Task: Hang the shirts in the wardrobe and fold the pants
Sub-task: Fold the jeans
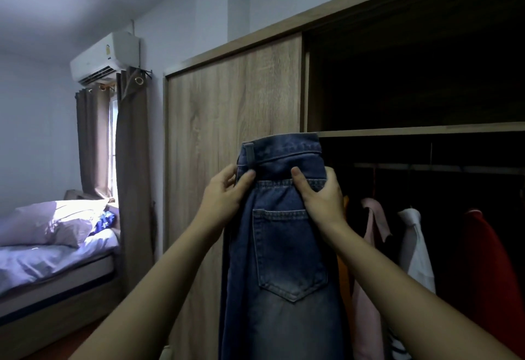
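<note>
Behind my hands the wardrobe [233, 109] stands open with 3 shirts [414, 246] hung. My left hand [224, 192] and right hand [318, 197] pinch the jeans [284, 260] by the waist, held up lengthwise; folding remains.

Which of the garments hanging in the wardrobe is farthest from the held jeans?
The red garment, rightmost in view; the white one and the pink one hang between it and the jeans.
</note>
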`<state>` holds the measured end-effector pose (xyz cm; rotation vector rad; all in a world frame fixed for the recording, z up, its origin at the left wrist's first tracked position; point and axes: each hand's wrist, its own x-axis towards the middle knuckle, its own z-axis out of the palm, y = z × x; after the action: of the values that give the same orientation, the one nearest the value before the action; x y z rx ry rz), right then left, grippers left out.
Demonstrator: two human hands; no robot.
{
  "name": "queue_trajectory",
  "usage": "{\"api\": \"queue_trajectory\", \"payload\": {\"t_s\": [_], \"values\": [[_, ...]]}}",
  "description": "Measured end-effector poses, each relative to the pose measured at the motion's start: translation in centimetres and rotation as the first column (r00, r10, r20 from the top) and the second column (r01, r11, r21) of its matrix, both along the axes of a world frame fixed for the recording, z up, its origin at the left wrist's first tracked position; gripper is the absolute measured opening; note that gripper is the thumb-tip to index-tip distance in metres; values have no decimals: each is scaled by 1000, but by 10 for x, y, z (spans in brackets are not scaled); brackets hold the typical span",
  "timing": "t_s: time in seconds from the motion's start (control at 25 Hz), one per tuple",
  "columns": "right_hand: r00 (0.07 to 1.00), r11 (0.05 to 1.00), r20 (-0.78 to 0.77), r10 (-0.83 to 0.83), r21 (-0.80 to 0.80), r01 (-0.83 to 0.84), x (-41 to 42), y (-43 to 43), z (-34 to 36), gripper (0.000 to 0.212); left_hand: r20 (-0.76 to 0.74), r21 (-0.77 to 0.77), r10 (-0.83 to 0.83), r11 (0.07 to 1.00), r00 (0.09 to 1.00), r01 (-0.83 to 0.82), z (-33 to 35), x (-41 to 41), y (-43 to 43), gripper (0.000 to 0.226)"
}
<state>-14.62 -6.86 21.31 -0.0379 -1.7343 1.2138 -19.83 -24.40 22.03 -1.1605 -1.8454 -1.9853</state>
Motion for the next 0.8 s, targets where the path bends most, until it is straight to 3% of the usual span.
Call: {"api": "queue_trajectory", "payload": {"t_s": [0.12,0.2,0.28,0.36,0.4,0.44,0.52,0.6,0.68,0.8], "values": [[987,986,64,146,67,-150,6,10,1,81,4,167,-96,981,995,94,13,3,2,15],[983,969,27,180,165,-182,17,17,1,63,16,221,-52,974,999,47,15,-4,0,15],[991,970,-42,124,216,-112,24,21,-2,39,-57,112,65,992,996,-59,10,-13,-2,13],[991,977,-106,78,204,-55,28,24,-6,35,-220,-74,226,966,949,-247,7,-15,-2,16],[990,982,-131,57,185,-32,30,25,-7,36,-255,-80,257,955,932,-285,5,-12,-2,17],[987,985,-153,48,172,-21,33,28,-9,36,-237,-26,226,971,945,-238,4,-10,-2,18],[983,989,-173,62,146,-37,36,33,-5,34,-72,106,-17,994,997,25,5,-6,-6,33],[986,987,-158,55,159,-29,40,34,-5,34,96,15,-190,982,977,190,2,-5,-9,46],[988,983,-149,50,183,-22,41,35,-7,39,102,-169,-46,984,994,63,2,1,-6,36],[984,979,-176,21,203,16,51,39,-6,39,-36,9,76,997,997,-75,11,13,8,5]]}}
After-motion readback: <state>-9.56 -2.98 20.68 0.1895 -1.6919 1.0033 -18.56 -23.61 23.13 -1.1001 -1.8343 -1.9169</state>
